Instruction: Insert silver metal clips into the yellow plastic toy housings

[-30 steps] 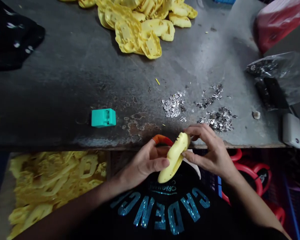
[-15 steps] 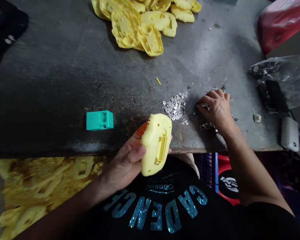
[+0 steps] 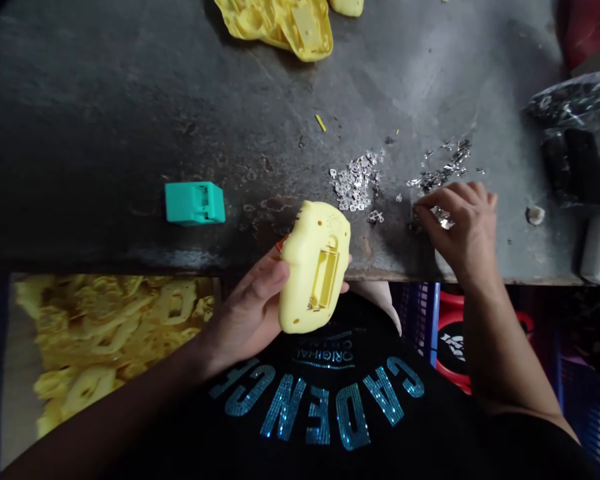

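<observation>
Shell (image 3: 300,267): gripped by left hand (image 3: 257,300), recess (image 3: 325,279) now turned camera-ward, long axis near-to-far.
Right hand (image 3: 467,230): shifted to metal pieces (image 3: 443,217), grip unclear.

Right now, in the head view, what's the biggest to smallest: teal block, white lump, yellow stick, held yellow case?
Yellow case, held up closer to the camera
Teal block
White lump
Yellow stick

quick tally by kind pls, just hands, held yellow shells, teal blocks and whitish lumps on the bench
hands: 2 (left hand, right hand)
held yellow shell: 1
teal block: 1
whitish lump: 1
total: 5
</observation>
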A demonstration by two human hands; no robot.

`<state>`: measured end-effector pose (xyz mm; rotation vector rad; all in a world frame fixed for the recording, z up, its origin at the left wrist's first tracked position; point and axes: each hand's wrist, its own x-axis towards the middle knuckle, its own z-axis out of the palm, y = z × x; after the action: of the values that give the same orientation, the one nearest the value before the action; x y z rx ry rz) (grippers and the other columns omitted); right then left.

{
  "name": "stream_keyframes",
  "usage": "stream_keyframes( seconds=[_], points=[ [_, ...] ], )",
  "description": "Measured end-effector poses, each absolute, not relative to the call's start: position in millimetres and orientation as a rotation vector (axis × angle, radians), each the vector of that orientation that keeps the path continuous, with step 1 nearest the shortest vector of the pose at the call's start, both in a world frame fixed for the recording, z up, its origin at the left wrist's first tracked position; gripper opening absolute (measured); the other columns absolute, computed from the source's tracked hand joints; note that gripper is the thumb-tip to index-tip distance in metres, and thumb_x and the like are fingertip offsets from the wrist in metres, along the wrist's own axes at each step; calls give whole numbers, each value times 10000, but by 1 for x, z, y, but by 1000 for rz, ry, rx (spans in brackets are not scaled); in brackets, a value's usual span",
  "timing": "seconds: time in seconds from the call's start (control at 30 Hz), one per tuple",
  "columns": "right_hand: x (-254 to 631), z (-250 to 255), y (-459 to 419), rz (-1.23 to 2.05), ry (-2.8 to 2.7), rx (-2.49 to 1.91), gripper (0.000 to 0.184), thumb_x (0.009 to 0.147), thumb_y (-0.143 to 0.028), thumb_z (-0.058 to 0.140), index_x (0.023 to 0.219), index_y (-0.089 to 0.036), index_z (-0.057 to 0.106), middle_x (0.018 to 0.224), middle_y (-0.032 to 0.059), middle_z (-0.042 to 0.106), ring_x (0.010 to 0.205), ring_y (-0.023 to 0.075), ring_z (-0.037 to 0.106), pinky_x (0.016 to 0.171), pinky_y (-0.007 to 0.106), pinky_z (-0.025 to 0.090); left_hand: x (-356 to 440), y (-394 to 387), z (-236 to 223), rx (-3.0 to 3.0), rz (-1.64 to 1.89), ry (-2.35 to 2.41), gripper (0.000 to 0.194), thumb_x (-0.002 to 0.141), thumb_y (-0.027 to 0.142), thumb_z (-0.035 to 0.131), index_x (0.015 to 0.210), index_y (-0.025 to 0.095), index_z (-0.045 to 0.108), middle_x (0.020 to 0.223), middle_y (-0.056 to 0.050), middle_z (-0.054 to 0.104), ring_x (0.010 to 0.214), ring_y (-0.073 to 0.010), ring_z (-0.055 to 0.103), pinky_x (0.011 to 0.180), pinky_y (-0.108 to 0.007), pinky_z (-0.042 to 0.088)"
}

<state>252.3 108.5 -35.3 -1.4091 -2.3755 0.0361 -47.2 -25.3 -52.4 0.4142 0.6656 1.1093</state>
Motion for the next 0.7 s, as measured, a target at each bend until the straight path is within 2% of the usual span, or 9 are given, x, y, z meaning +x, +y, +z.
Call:
stream_keyframes(
  seconds=[0.1,0.2,0.27,0.47,0.6,0.7],
  points=[
    [248,-33,91,65,-2364,-1292,123,1134,-372,696,1080,-306,785,1058,61,791,1046,311,667,919,499,425,-48,-29,-50,432,1146,734,578,979,678,878,1380,261,871,1386,-70,885,1058,-259,877,745,-264,689],
    [231,-41,83,77,-2482,-1196,129,1150,-338,666,1153,-335,795,1069,44,804,1034,296,650,930,499,429,-48,-31,-52,478,1153,714,577,1039,708,781,1387,257,869,1390,-65,887,1049,-274,887,707,-263,680],
    [219,-48,85,51,-2542,-1185,161,1166,-340,637,1178,-337,797,1073,44,809,1047,300,641,939,504,427,-49,-33,-54,487,1140,684,532,1079,670,732,1414,276,857,1424,-59,876,1059,-278,891,694,-264,677],
    [225,-55,82,41,-2559,-1218,176,1154,-321,650,1047,-305,789,963,38,790,985,286,621,937,492,412,-50,-38,-57,492,1137,641,511,1093,630,730,1463,292,829,1430,-44,874,1074,-276,879,773,-291,699],
    [246,-56,64,-20,-2453,-1264,111,1128,-307,698,1064,-307,789,986,29,804,966,276,652,905,474,416,-47,-40,-60,418,1179,722,638,1030,687,806,1523,281,788,1378,-96,887,1091,-282,876,893,-343,718],
    [246,-57,61,-39,-2390,-1260,122,1137,-309,688,1067,-304,788,994,36,810,980,282,670,897,475,422,-46,-39,-60,413,1138,718,728,997,736,828,1561,280,771,1400,-108,875,1109,-309,875,823,-336,707]
  ],
)
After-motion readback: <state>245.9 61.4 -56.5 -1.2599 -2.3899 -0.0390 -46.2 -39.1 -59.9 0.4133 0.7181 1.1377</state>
